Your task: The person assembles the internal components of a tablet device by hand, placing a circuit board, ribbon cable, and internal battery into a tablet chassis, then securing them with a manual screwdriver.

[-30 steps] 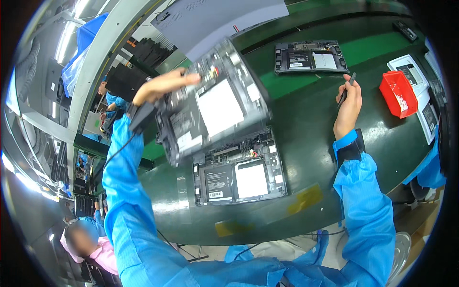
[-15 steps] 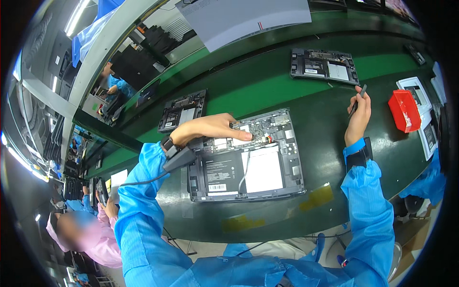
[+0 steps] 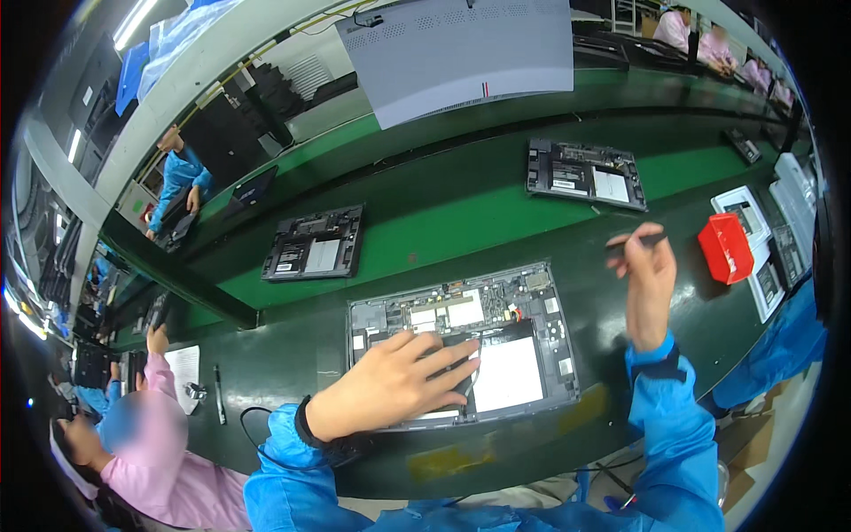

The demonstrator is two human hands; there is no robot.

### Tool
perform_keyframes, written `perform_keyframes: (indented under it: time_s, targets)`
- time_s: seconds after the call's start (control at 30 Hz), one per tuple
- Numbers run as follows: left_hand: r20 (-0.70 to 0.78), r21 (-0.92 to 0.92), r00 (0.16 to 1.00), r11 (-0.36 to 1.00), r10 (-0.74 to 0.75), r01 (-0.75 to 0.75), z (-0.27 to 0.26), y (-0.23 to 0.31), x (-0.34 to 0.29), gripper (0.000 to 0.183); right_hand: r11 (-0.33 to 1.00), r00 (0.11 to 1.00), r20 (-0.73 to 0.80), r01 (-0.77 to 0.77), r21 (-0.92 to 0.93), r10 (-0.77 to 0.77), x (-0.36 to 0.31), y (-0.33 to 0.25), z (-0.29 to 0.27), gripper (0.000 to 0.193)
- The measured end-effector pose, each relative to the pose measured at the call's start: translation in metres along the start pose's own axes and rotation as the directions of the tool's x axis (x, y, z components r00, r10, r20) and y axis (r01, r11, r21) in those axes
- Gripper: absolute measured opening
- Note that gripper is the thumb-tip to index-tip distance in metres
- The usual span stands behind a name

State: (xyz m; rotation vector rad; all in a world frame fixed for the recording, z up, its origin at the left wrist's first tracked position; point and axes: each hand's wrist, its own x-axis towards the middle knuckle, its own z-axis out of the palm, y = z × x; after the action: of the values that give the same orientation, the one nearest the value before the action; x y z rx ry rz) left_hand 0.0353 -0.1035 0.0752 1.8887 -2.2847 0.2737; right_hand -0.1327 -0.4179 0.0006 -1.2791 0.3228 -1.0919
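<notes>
An opened laptop base [image 3: 558, 341] lies on the dark green bench in front of me, its circuit board [image 3: 483, 306] and battery showing. My left hand [image 3: 394, 377] rests palm down over the left part of the battery, fingers stretched out toward a thin cable [image 3: 470, 383]. Beside that hand, a white sheet [image 3: 507, 374] covers the battery's right part. Up and to the right of the laptop, my right hand [image 3: 651, 279] is raised off the bench, fingers closed round a slim dark tool [image 3: 651, 239]. Its exact kind cannot be made out.
Two more opened laptop bases [image 3: 315, 244] [image 3: 587, 173] lie on the bright green strip farther back. A red bin [image 3: 727, 248] stands at right by white trays [image 3: 768, 293]. Overhead hangs a grey panel [image 3: 461, 62]. A pen [image 3: 220, 395] and a co-worker in pink [image 3: 155, 443] are at left.
My left hand has moved from the circuit board down onto the battery, its fingers now extended. My right hand still holds the dark tool, now turned more level. The whole view has shifted.
</notes>
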Motion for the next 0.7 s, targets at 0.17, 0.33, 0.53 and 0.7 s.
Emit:
perform_keyframes:
  time_s: [0.17,0.33,0.53,0.7]
  targets:
    - [-0.094,0.093,0.993,0.994,0.073,-0.064,0.016,-0.002,-0.010,0.046,0.988,0.838,0.531,-0.063,-0.141,0.129,-0.045,-0.031,0.047,0.029]
    - [-0.129,0.113,0.991,0.993,0.038,-0.023,0.014,-0.005,-0.022,0.043,0.807,0.620,0.770,0.372,-0.459,0.151,-0.032,-0.055,0.061,0.029]
    - [-0.210,0.111,0.975,0.993,0.068,-0.045,0.025,-0.015,-0.025,0.036,0.473,0.482,0.865,0.735,-0.486,0.141,-0.026,-0.057,0.102,0.033]
    - [-0.286,0.054,0.954,0.996,0.085,-0.073,0.028,-0.021,-0.026,0.033,0.466,0.343,0.932,0.810,-0.357,0.119,-0.024,-0.040,0.104,0.042]
